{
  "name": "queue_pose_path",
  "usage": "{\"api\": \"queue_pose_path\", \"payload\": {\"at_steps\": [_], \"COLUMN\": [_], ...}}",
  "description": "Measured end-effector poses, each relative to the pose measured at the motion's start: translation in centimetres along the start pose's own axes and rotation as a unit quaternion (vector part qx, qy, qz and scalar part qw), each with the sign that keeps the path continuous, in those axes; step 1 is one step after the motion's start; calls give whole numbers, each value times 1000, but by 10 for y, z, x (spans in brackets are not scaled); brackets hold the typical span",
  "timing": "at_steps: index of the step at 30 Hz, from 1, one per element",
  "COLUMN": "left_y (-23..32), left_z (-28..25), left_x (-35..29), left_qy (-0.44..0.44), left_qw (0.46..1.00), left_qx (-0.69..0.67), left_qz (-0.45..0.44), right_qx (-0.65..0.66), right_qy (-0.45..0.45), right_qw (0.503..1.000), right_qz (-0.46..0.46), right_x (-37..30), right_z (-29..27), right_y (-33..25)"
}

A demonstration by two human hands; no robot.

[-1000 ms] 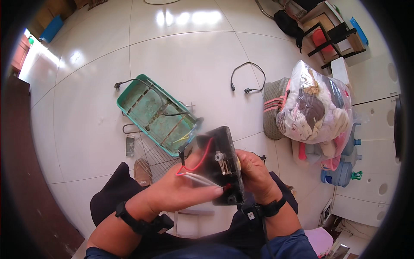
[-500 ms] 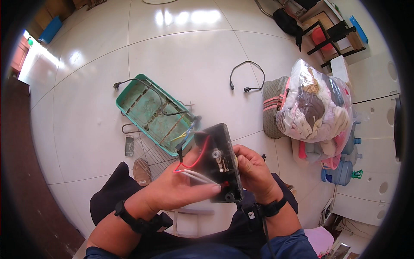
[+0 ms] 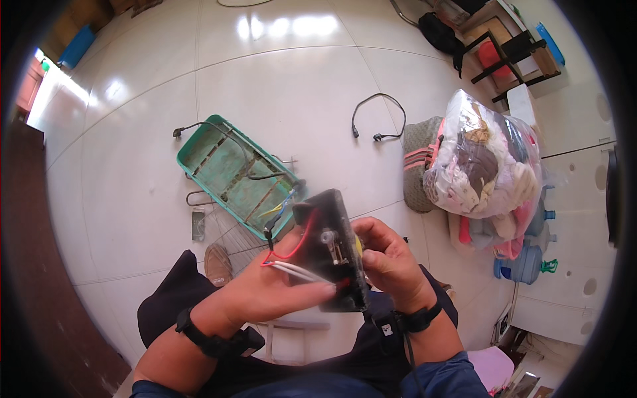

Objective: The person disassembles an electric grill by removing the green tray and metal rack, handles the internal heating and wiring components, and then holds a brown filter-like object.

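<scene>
Over my lap I hold a black panel (image 3: 340,249) tilted up, its inner side partly facing me. A metal fitting is mounted on it, and red and white wires (image 3: 298,271) run from it toward a black cord. My left hand (image 3: 262,285) grips the panel from the left, thumb across its inner face and the other fingers hidden behind. At the right side, my right hand (image 3: 391,265) has its fingers closed around a small yellow part (image 3: 359,245), mostly hidden by the panel. Beyond my left hand lies a green tray-like housing (image 3: 219,174) with a cord across it.
A wire rack (image 3: 232,232) lies partly under the housing. A loose black power cord (image 3: 379,96) rests on the tiled floor. To the right are a stuffed clear plastic bag (image 3: 474,159), a grey woven bag (image 3: 419,192) and a blue water jug (image 3: 521,265).
The panel has shifted slightly left and turned a little more edge-on. My right hand has moved slightly left and up with it, its fingers bent differently around the yellow part.
</scene>
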State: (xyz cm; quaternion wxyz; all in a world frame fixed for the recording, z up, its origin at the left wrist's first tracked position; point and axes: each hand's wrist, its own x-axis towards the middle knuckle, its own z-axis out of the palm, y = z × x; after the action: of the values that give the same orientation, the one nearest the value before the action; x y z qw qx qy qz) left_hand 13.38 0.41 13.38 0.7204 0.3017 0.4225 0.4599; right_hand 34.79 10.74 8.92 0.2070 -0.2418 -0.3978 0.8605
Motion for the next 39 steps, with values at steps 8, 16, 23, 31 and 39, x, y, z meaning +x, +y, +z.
{"api": "queue_pose_path", "payload": {"at_steps": [8, 16, 23, 31, 39], "left_y": [-3, -1, -7, -5, -4], "left_z": [-1, 2, -3, -5, -2], "left_x": [0, 3, 2, 0, 1], "left_qy": [-29, -27, 1, 3, 13], "left_qw": [999, 998, 1000, 1000, 1000], "left_qx": [-31, -38, 4, -1, 5], "left_qz": [25, 46, 25, 15, 16], "right_qx": [14, 11, -29, 3, -50], "right_qy": [5, 8, -2, -25, -2], "right_qw": [998, 999, 1000, 997, 999], "right_qz": [58, 47, 6, 70, -2], "right_x": [0, 1, 2, 3, 1], "right_z": [2, 1, 3, -6, 6], "right_y": [-4, -3, -4, -3, -7]}}
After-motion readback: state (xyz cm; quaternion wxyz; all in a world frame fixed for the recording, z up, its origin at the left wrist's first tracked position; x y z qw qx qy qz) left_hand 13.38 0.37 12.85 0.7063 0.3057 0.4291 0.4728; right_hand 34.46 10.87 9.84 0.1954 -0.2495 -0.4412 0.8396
